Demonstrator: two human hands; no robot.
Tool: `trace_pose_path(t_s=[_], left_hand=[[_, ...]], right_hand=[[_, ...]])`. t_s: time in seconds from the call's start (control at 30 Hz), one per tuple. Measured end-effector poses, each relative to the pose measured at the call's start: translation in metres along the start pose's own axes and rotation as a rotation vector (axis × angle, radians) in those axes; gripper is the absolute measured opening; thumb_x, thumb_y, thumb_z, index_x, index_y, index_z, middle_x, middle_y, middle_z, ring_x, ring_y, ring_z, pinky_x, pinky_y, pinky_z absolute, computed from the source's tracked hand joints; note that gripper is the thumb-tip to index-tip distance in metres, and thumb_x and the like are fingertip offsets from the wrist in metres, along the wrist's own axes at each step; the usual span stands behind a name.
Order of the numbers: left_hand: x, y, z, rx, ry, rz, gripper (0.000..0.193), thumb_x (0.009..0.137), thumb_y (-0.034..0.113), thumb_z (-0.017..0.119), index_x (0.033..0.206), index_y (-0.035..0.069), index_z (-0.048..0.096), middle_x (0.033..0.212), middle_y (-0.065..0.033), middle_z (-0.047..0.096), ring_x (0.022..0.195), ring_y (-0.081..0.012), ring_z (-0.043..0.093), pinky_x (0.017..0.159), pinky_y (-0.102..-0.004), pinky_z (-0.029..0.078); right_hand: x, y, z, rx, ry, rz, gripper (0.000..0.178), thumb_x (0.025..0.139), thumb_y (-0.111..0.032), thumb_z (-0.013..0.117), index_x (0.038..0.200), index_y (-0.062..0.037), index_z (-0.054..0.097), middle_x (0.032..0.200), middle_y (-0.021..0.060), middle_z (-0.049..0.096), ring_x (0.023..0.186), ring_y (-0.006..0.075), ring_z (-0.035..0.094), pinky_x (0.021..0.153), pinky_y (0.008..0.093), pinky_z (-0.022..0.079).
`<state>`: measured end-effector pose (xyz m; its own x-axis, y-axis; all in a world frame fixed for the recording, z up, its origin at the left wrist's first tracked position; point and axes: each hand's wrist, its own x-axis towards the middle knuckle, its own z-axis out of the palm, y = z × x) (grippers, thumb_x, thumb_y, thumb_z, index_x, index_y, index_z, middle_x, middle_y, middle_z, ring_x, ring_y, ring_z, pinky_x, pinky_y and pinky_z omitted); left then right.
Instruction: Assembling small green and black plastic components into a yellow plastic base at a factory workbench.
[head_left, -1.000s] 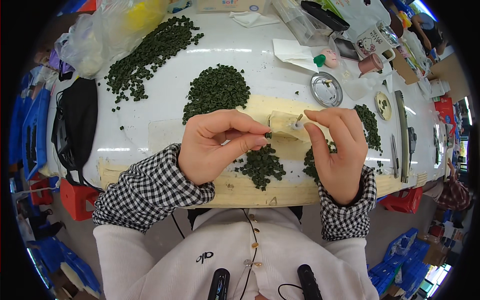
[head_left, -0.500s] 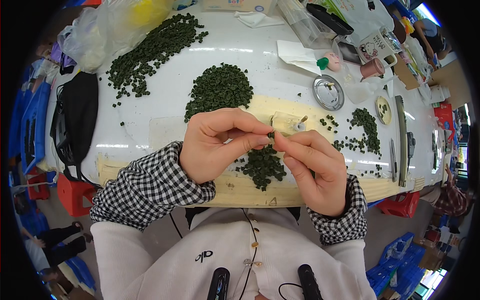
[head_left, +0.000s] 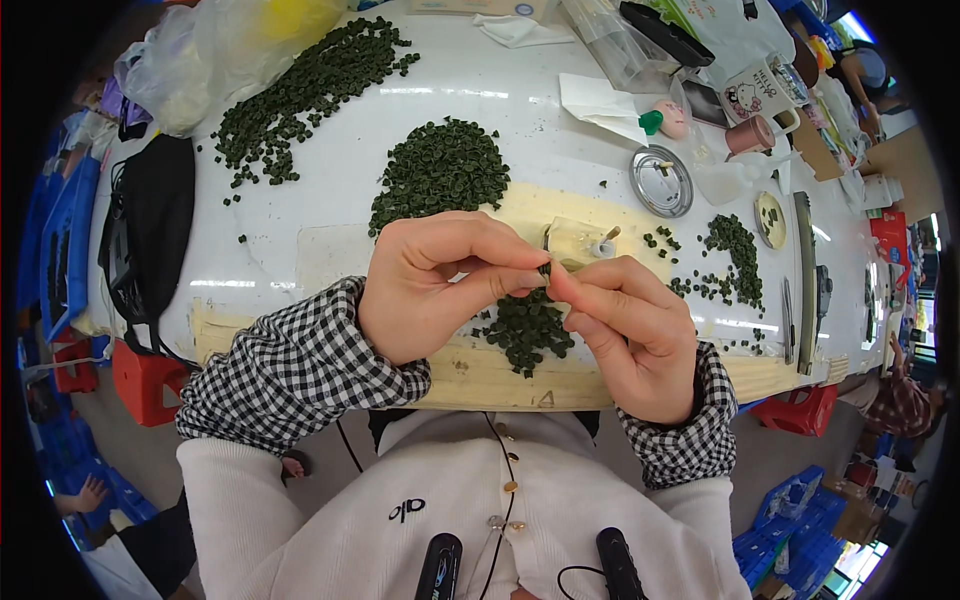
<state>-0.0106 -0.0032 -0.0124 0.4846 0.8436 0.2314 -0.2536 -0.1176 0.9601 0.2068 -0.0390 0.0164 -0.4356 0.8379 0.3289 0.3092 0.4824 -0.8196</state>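
A small dark green part (head_left: 545, 270) is pinched between the thumb and forefinger of my left hand (head_left: 425, 285), above the table's front edge. My right hand (head_left: 635, 330) is curled, its forefinger tip pressed against the same part from the right; the fingers cover most of it. Under my hands lies a small heap of dark green pieces (head_left: 525, 335). A larger heap of similar cup-like pieces (head_left: 440, 170) is just beyond my left hand. Behind my right fingers stands a small white pot (head_left: 603, 250) with a stick in it.
More dark green pieces (head_left: 310, 95) spread at the far left, and another group (head_left: 735, 260) lies to the right. A round metal lid (head_left: 661, 182), a pale dish (head_left: 769, 220) and tweezers (head_left: 787, 320) are at the right. A black bag (head_left: 150, 235) lies on the left.
Both hands stay nearly in place, with the right fingers shifting slightly around the part. At the lower left edge, another person has moved and a hand now shows.
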Motion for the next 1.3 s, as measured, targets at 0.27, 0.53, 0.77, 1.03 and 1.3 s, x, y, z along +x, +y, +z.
trace_pose_path(t_s=[0.27, 0.53, 0.77, 1.03, 1.3], left_hand=[[0.007, 0.008, 0.004, 0.035, 0.026, -0.11, 0.013, 0.086, -0.007, 0.062, 0.098, -0.004, 0.067, 0.093, -0.0122, 0.065, 0.082, -0.015, 0.065, 0.075, -0.0251, 0.054], [0.014, 0.011, -0.013, 0.674, -0.391, -0.177, 0.013, 0.078, -0.002, 0.069, 0.092, 0.0, 0.069, 0.078, -0.0085, 0.066, 0.066, -0.0155, 0.061, 0.058, -0.0257, 0.049], [0.018, 0.017, -0.022, 0.687, -0.268, -0.144, 0.015, 0.081, -0.004, 0.065, 0.095, -0.001, 0.068, 0.077, -0.0044, 0.062, 0.059, -0.0087, 0.05, 0.054, -0.0225, 0.041], [0.022, 0.014, -0.035, 0.985, -0.072, 0.026, 0.011, 0.079, -0.001, 0.069, 0.09, -0.001, 0.066, 0.078, -0.0044, 0.06, 0.063, -0.0113, 0.052, 0.055, -0.0229, 0.04], [0.018, 0.0, -0.027, 1.117, -0.19, 0.097, 0.01, 0.078, 0.002, 0.07, 0.087, 0.0, 0.066, 0.078, -0.0076, 0.057, 0.07, -0.0206, 0.059, 0.059, -0.0308, 0.046]], right_hand=[[-0.004, -0.002, -0.018, -0.147, 0.15, 0.047, 0.029, 0.083, 0.004, 0.064, 0.112, 0.0029, 0.065, 0.093, 0.0134, 0.066, 0.079, 0.0185, 0.063, 0.069, 0.0257, 0.05], [-0.037, 0.012, -0.034, -0.594, 0.046, 0.109, 0.013, 0.072, 0.0, 0.072, 0.083, -0.0006, 0.067, 0.074, 0.0079, 0.06, 0.068, 0.0235, 0.056, 0.06, 0.0316, 0.046], [-0.045, 0.014, -0.02, -0.714, 0.003, 0.086, 0.017, 0.069, 0.001, 0.072, 0.085, -0.0017, 0.067, 0.077, 0.0075, 0.058, 0.073, 0.0247, 0.054, 0.064, 0.0345, 0.045], [-0.048, 0.014, -0.008, -0.681, -0.01, 0.026, 0.017, 0.069, 0.0, 0.071, 0.085, -0.0026, 0.066, 0.077, 0.0066, 0.058, 0.074, 0.0239, 0.055, 0.066, 0.0339, 0.045], [-0.05, 0.02, -0.005, -0.708, 0.035, 0.027, 0.018, 0.067, 0.0, 0.071, 0.084, -0.0027, 0.065, 0.077, 0.007, 0.057, 0.074, 0.0239, 0.055, 0.067, 0.0344, 0.046]])
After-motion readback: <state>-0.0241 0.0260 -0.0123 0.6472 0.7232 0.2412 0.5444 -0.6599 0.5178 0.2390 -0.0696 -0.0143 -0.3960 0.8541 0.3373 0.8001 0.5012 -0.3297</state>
